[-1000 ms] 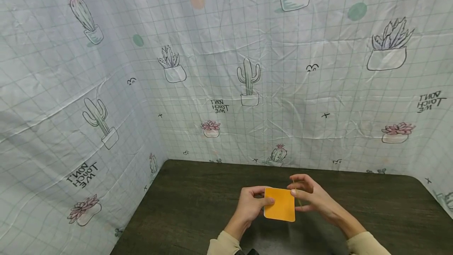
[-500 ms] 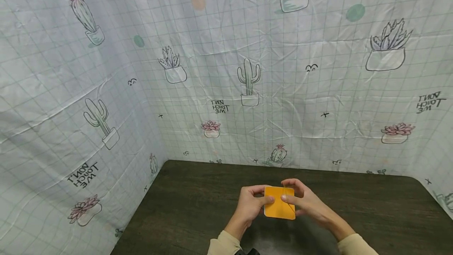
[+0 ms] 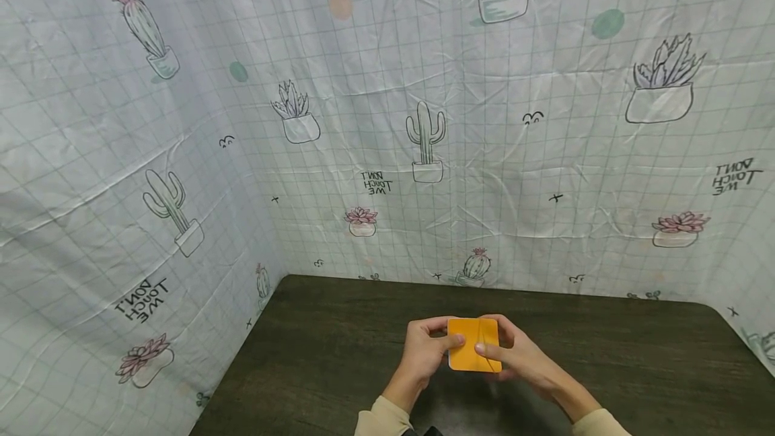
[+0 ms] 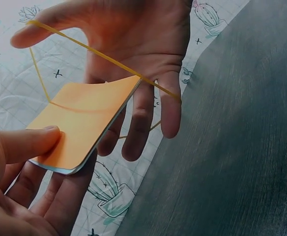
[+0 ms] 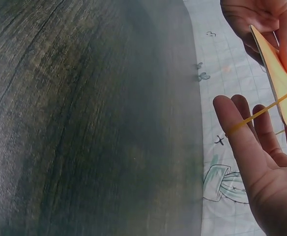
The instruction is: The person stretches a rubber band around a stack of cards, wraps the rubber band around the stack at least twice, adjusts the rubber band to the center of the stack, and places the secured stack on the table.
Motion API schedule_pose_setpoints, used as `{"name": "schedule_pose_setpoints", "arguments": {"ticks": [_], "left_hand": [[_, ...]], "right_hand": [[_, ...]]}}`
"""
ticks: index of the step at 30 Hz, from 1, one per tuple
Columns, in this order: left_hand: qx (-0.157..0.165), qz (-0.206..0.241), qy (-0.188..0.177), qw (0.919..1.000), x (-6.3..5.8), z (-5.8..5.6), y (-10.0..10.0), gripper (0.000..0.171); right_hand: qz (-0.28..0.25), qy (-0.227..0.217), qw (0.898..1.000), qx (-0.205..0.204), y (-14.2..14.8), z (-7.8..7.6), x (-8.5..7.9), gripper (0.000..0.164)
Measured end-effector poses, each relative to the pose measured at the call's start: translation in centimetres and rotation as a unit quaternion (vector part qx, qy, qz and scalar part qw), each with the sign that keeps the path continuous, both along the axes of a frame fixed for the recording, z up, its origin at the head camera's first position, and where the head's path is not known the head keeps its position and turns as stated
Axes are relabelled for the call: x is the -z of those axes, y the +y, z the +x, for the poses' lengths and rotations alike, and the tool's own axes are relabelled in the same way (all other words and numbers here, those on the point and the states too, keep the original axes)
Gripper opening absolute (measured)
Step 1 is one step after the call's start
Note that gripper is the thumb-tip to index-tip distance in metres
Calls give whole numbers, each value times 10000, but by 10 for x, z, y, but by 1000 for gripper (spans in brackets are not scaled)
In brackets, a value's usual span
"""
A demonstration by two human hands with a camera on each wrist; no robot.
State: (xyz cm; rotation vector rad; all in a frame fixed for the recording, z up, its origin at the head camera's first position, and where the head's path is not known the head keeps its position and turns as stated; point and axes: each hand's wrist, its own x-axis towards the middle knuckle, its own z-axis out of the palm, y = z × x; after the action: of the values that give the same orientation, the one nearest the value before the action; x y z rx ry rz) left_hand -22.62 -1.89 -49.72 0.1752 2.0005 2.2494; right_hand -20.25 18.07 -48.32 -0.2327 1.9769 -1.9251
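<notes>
My left hand (image 3: 424, 348) pinches a thin, square orange pad (image 3: 463, 361) with rounded corners, thumb on its face and fingers behind. Around the thumb and little finger of my right hand (image 3: 514, 353) runs a yellow rubber band (image 4: 109, 60), stretched wide. In the left wrist view the right hand's fingers are spread and fairly straight, and the band crosses the pad's far end. A pale lower layer shows along the edge of the pad (image 4: 79, 120). In the head view the right thumb lies over the pad's right part, its fingers mostly hidden behind.
Both hands are above a dark wood-grain table (image 3: 315, 348). A white cloth (image 3: 339, 153) printed with cacti and a grid hangs behind the table and along its left and right sides.
My right hand has moved left, bringing the rubber band from beside the pad's right edge over its right part. The left hand and pad have shifted only slightly left.
</notes>
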Motion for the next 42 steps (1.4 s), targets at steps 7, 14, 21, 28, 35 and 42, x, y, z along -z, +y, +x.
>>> {"name": "schedule_pose_setpoints", "arguments": {"ticks": [7, 14, 21, 28, 35, 42], "left_hand": [[-63, 61, 66, 9999, 1, -1, 1, 21], [-231, 115, -6, 9997, 1, 0, 2, 21], [-481, 116, -12, 9988, 1, 0, 1, 23], [-606, 184, 19, 9980, 3, -3, -1, 22], [-595, 339, -71, 9976, 3, -5, -3, 21], [-627, 330, -119, 9974, 3, -7, -4, 21]], "right_hand": [[-277, 8, 9996, -97, -5, 2, 4, 61], [-415, -77, 9991, 13, -14, 4, 11, 63], [-411, -192, 9989, 85, -18, 9, 20, 70], [-481, -180, 9986, 90, -19, 12, 25, 69], [-511, -210, 9984, 96, -18, 17, 31, 68], [-512, -411, 9978, 41, -18, 19, 31, 71]]}}
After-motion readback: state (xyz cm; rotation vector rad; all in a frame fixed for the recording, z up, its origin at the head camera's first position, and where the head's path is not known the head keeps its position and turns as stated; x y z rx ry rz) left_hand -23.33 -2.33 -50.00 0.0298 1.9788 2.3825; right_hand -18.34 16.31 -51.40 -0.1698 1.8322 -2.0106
